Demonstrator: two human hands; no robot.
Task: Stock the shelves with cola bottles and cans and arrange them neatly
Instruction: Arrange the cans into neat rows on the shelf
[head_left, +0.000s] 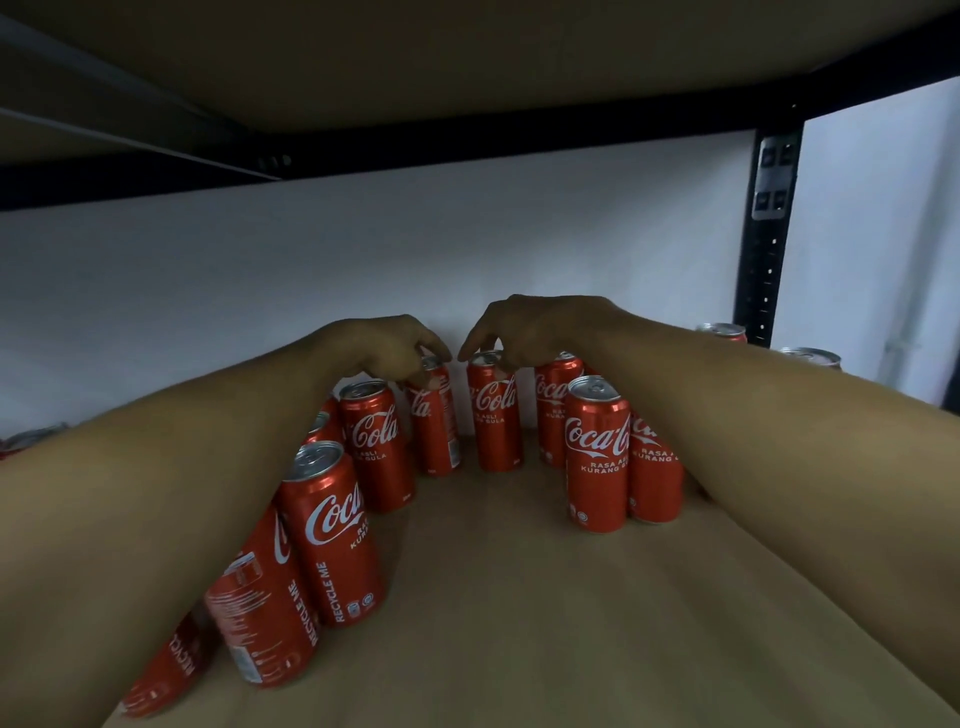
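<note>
Head view: left hand (387, 347) grasps 1 can (436, 436), right hand (540, 325) its neighbour (494, 421); side cans (597, 457) crowd them.

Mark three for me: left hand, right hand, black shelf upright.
Left hand (387, 345): head view, on the back of the hand.
Right hand (540, 325): head view, on the back of the hand.
Black shelf upright (768, 249): head view, on its perforated front face, mid-height.

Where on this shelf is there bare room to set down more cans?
The board is bare down the middle and front, between the left row of cans and the right cluster. The back is crowded: the left hand and right hand each grip one of the back cans, with narrow gaps between them.
</note>
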